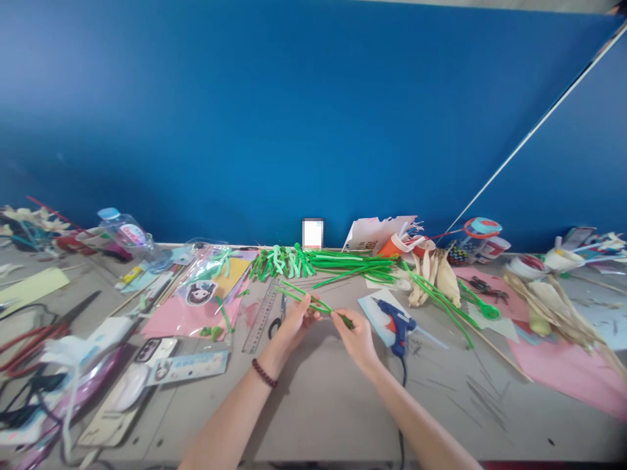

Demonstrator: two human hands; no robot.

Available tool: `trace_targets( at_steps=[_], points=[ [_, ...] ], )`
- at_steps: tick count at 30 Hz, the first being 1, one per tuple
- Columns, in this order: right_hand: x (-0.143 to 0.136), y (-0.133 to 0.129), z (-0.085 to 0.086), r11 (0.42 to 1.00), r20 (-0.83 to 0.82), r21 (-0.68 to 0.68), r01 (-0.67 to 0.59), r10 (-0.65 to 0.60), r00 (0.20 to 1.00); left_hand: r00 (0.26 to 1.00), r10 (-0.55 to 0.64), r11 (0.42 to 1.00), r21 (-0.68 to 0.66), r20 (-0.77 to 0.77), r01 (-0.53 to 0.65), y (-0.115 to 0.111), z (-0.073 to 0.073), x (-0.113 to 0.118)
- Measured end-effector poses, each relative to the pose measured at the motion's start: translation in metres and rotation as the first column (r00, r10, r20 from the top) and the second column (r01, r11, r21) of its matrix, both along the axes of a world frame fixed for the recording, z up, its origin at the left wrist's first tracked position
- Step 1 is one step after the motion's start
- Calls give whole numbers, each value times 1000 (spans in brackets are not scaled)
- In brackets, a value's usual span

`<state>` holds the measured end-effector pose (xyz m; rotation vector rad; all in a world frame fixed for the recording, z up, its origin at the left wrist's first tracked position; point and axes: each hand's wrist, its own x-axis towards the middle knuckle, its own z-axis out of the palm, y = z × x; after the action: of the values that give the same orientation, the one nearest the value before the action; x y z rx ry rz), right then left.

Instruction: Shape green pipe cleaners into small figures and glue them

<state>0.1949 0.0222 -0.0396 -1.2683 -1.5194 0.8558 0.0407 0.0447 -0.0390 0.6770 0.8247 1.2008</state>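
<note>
Both hands meet over the middle of the table, closed on thin green pipe cleaners (pixel 321 304). My left hand (pixel 300 320), with a dark bead bracelet on the wrist, pinches them from the left, and their ends stick out past its fingers. From the right, my right hand (pixel 353 333) grips the same stems, with a bit of green showing by its fingers. A pile of long green pipe cleaners (pixel 355 262) lies just beyond. Beside it sits a row of curled green pieces (pixel 281 261). A blue glue gun (pixel 399 323) rests right of my right hand.
A clear ruler (pixel 259 316) and dark-handled scissors (pixel 275 326) lie left of my hands. Farther left are a plastic bag (pixel 200 284), a phone (pixel 122 398), red-handled scissors (pixel 44 339) and a bottle (pixel 128 234). Dried husks (pixel 443 277), cups (pixel 394 247) and pink paper (pixel 568 372) occupy the right.
</note>
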Motion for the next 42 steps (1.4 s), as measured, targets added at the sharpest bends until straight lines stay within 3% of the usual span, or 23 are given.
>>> trace_targets(
  at_steps=[4,8,14,22,33,42],
  points=[
    [6,5,2,1000,-78,4,16,-15,997,989,-142,987,64,-45,145,-3,-2,6],
    [6,6,1,999,-92,10,-38,39,995,983,-96,986,120,-158,116,-4,-4,11],
    [3,5,3,988,7,95,-121,121,993,984,-25,989,137,-177,50,-1,-6,11],
    [5,4,-4,955,235,289,-61,-9,972,980,-57,990,115,-193,80,1,-6,10],
    [3,4,5,946,285,314,-86,-7,959,977,41,991,133,-211,-12,2,-7,9],
    [9,6,17,945,427,313,-95,-51,903,978,25,992,130,-208,3,2,-2,5]
  ],
)
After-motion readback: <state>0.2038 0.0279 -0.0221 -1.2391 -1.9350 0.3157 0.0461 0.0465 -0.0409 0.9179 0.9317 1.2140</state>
